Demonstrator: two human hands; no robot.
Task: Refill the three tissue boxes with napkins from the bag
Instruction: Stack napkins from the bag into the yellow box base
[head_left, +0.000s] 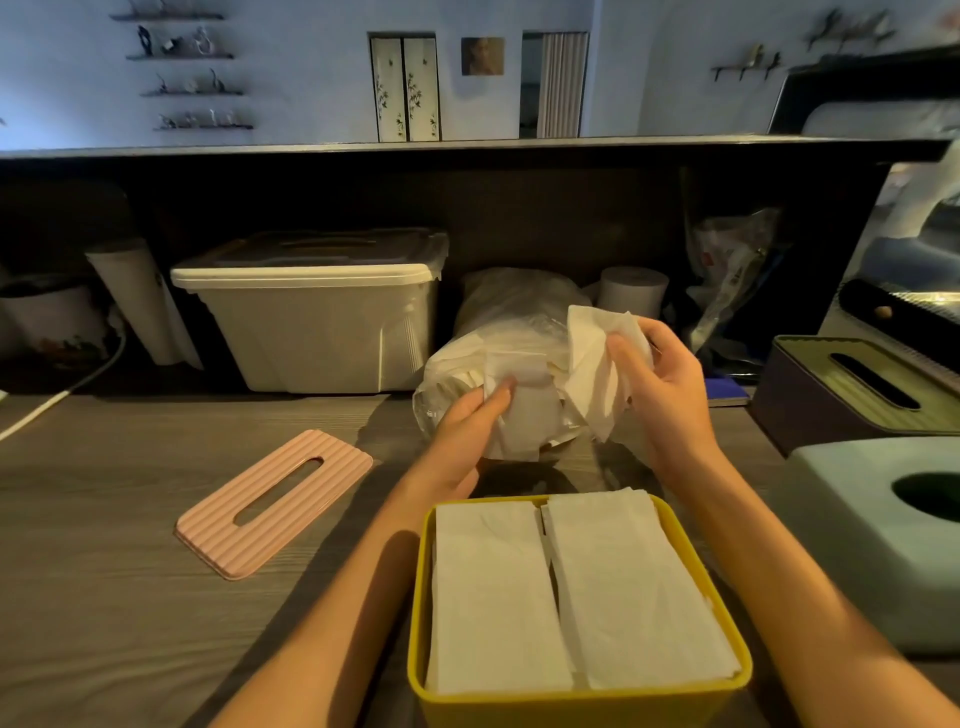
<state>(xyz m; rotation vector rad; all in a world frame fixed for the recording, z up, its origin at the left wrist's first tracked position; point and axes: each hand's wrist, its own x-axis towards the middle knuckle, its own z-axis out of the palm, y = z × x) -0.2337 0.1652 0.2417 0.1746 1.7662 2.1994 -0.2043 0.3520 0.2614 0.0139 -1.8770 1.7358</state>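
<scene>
Both hands are working at the bag (498, 332): left hand (470, 415) is pinching one napkin (519, 410), right hand (660, 374) is gripping a crumpled napkin bunch (592, 358); the paper looks soft, light and easily torn, so holding it by the folded edges seems best.

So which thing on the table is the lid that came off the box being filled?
Start at the open yellow box of napkins at the table's near edge. Left of it, alone on the wood, lies the pink lid: flat, ribbed, with a long slot. The other slotted tops, at right, are still on their boxes.
</scene>
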